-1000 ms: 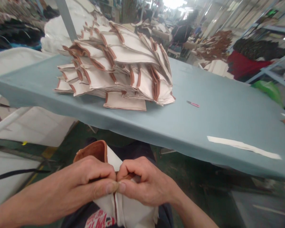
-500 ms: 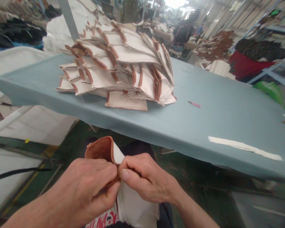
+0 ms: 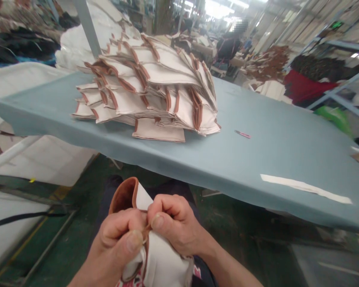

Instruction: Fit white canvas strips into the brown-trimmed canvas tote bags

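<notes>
Both of my hands pinch the brown-trimmed edge of a white fabric piece (image 3: 164, 259) with a brown lining, held over my lap below the table edge. My left hand (image 3: 119, 239) grips the trim from the left, thumb and forefinger pressed together. Close beside it, my right hand (image 3: 175, 223) pinches the same edge between thumb and bent forefinger. The piece's brown opening gapes above my left hand. The exact spot between the fingertips is partly hidden.
A large pile of white, brown-edged fabric pieces (image 3: 155, 91) lies on the blue-covered table (image 3: 257, 155). To its right are small pink-handled thread snips (image 3: 243, 134) and a white fabric strip (image 3: 305, 186). A person (image 3: 227, 46) sits in the background.
My left hand has rolled, so its thumb now shows on top at the trim. The fabric piece has turned slightly. My right hand keeps its pinch.
</notes>
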`<state>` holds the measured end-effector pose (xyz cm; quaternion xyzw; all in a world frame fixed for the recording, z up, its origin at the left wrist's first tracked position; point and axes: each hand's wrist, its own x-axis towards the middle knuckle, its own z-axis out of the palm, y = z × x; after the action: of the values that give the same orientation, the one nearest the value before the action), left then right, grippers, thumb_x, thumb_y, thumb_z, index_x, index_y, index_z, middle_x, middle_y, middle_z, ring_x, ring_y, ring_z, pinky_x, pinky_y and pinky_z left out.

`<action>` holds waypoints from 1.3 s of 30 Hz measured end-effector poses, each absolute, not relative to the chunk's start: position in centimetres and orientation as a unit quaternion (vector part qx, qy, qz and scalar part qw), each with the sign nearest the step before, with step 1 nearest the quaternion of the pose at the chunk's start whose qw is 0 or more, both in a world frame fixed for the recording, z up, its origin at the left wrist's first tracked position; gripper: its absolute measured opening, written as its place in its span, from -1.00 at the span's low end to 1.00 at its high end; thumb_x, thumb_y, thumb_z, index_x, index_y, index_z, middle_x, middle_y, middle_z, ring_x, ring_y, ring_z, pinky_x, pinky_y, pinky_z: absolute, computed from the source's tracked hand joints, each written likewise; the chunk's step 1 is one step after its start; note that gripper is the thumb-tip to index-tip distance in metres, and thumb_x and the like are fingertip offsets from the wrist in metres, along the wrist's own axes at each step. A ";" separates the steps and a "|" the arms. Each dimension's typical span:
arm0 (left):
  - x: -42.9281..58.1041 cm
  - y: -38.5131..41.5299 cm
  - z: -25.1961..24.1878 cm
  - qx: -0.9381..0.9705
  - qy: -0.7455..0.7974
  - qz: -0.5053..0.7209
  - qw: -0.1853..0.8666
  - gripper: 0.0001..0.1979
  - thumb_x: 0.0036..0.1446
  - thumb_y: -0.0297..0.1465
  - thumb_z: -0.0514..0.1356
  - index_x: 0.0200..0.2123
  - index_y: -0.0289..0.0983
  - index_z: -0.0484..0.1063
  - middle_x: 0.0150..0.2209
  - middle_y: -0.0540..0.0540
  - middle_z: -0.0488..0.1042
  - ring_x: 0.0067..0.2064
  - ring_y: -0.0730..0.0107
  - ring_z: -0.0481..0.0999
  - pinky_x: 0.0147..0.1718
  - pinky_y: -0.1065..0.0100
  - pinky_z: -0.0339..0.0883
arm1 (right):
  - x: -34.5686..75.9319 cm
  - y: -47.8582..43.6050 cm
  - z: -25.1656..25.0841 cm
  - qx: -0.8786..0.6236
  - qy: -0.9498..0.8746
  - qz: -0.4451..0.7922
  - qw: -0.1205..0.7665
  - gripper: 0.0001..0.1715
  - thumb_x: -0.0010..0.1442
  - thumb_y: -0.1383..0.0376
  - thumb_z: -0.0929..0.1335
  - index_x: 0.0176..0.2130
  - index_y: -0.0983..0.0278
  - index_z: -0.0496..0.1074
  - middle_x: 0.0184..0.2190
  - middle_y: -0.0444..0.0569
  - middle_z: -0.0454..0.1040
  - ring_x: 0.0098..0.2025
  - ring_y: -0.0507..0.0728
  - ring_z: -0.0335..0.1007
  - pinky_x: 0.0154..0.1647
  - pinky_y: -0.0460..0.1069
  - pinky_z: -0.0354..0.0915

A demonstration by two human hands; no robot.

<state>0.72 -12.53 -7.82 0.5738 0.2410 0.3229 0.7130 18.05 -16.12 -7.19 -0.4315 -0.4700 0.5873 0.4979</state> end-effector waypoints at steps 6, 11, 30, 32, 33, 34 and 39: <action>1.5 -12.0 -6.4 0.697 0.228 0.408 0.544 -0.43 0.51 -0.03 0.17 -0.52 -0.22 0.30 -0.60 0.11 0.26 -0.58 0.52 0.24 -0.57 0.46 0.12 | 17.5 -16.3 -8.5 -0.422 -0.412 0.613 0.525 -0.17 0.17 -0.44 0.43 -0.45 0.22 0.29 -0.55 -0.22 0.25 -0.53 -0.04 0.02 -0.53 -0.10 0.03; 1.4 -10.9 -7.0 0.648 0.237 0.327 0.646 -0.36 0.41 0.16 0.16 -0.51 -0.22 0.32 -0.54 0.08 0.23 -0.55 0.50 0.16 -0.61 0.46 0.08 | 18.7 -16.7 -7.2 -0.441 -0.462 0.560 0.528 -0.25 0.31 -0.33 0.40 -0.44 0.23 0.29 -0.56 -0.25 0.18 -0.51 -0.03 -0.02 -0.51 -0.09 0.00; 0.9 -7.3 -5.2 0.654 0.223 0.103 0.715 -0.47 0.45 0.02 0.15 -0.47 -0.21 0.28 -0.50 0.13 0.14 -0.52 0.51 0.08 -0.60 0.47 -0.04 | 22.0 -16.2 -4.6 -0.453 -0.566 0.522 0.449 -0.56 0.44 0.02 0.43 -0.34 0.27 0.42 -0.53 -0.28 0.25 -0.52 -0.05 0.05 -0.51 -0.12 0.03; 1.0 -7.2 -5.1 0.681 0.218 0.112 0.690 -0.53 0.44 -0.12 0.17 -0.50 -0.21 0.27 -0.52 0.14 0.12 -0.53 0.51 0.08 -0.60 0.48 -0.03 | 22.0 -16.1 -4.5 -0.451 -0.561 0.530 0.448 -0.55 0.44 0.02 0.43 -0.35 0.27 0.41 -0.53 -0.28 0.25 -0.51 -0.05 0.05 -0.52 -0.13 0.03; 1.1 -7.1 -5.0 0.702 0.218 0.118 0.668 -0.57 0.42 -0.19 0.18 -0.51 -0.21 0.27 -0.53 0.15 0.13 -0.53 0.51 0.09 -0.59 0.48 0.00 | 22.0 -16.0 -4.5 -0.449 -0.560 0.534 0.448 -0.55 0.45 0.03 0.43 -0.35 0.27 0.41 -0.53 -0.28 0.25 -0.51 -0.05 0.05 -0.52 -0.13 0.03; 1.1 -7.1 -4.9 0.724 0.222 0.127 0.640 -0.60 0.40 -0.25 0.18 -0.52 -0.21 0.26 -0.53 0.15 0.13 -0.52 0.51 0.11 -0.57 0.49 0.03 | 22.0 -15.9 -4.4 -0.447 -0.558 0.536 0.448 -0.55 0.45 0.03 0.44 -0.36 0.27 0.40 -0.53 -0.28 0.24 -0.51 -0.06 0.05 -0.51 -0.13 0.03; 1.4 -7.0 -4.2 0.783 0.250 0.157 0.548 -0.62 0.38 -0.30 0.15 -0.53 -0.19 0.26 -0.53 0.14 0.15 -0.50 0.48 0.16 -0.53 0.49 0.11 | 22.2 -15.6 -4.1 -0.446 -0.549 0.539 0.457 -0.49 0.43 -0.03 0.44 -0.37 0.27 0.39 -0.54 -0.28 0.20 -0.51 -0.05 0.02 -0.51 -0.11 0.02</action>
<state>1.44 -7.04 -4.21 0.7825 0.2502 0.1574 0.5480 22.19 -15.62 -4.08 -0.4464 -0.5488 0.5389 0.4573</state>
